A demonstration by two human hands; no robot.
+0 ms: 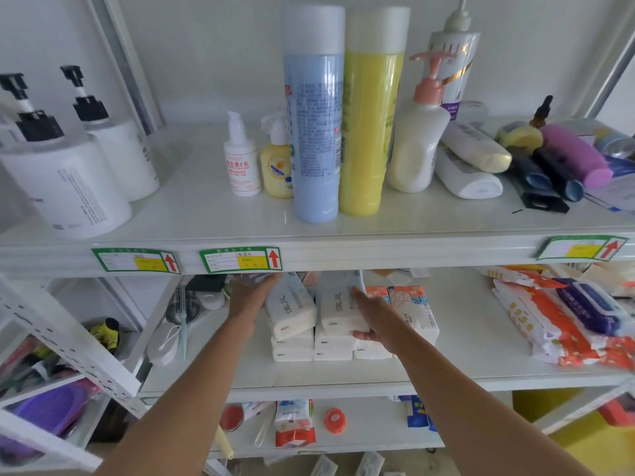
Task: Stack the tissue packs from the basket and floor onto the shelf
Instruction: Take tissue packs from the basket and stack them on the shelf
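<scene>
Both hands reach onto the middle shelf (464, 359), centre of frame, apart from each other, each on its own pack. Left hand (252, 295) lies along the left side of the left tissue pack (292, 309), fingers curled round its far end. Right hand (369, 316) grips the right tissue pack (336, 312), thumb under the near edge, fingers over the right side. Both packs are white, tilted, side by side, sitting on top of a low stack of white tissue packs (312, 348). A patterned orange-and-blue pack (414, 305) stands just right of the right hand. Wet-wipe packs (567, 321) lie heaped at right. Tall blue bottle (314, 132) and yellow bottle (371, 132) stand touching on the upper shelf (395, 249).
</scene>
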